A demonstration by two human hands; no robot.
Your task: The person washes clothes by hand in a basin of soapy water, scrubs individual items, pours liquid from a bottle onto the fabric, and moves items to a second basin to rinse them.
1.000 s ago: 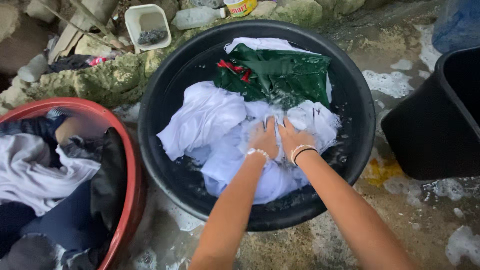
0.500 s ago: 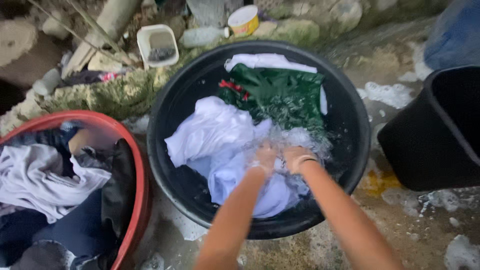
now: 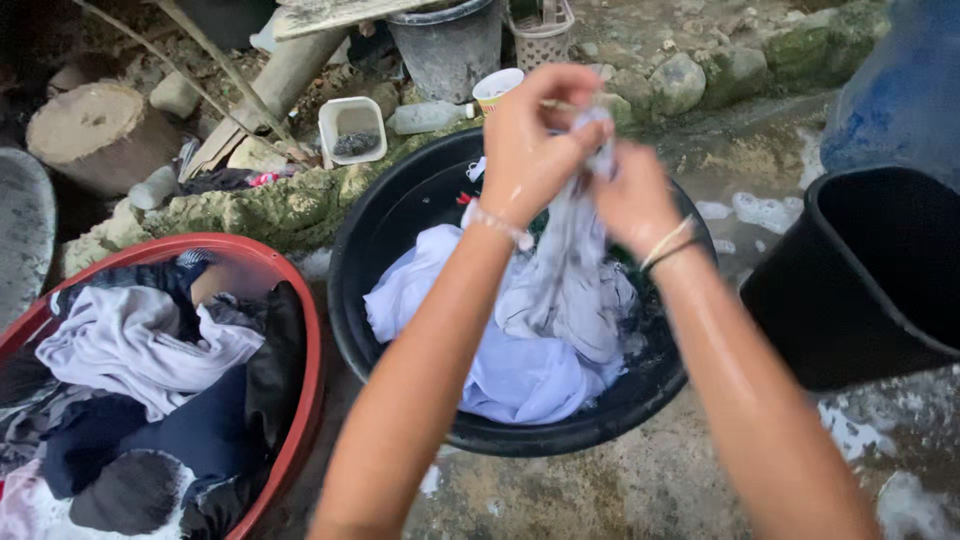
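My left hand (image 3: 540, 135) and my right hand (image 3: 632, 195) are raised above the black wash basin (image 3: 360, 290), both gripping the top of a wet white garment (image 3: 570, 290). The cloth hangs down from my fists into the basin, where more pale wet laundry (image 3: 440, 290) lies in soapy water. Both wrists wear thin bracelets. A green garment behind my arms is mostly hidden.
A red basin (image 3: 290, 330) full of white and dark clothes sits at left. A black bucket (image 3: 860, 280) stands at right, a blue container (image 3: 900, 90) behind it. Mossy stones, a log (image 3: 95, 135), a white tub (image 3: 352, 128), a cup and a grey bucket (image 3: 448, 45) line the back.
Both hands have come up out of the basin, lifting the white garment from the water. The camera view has tilted up and drawn closer.
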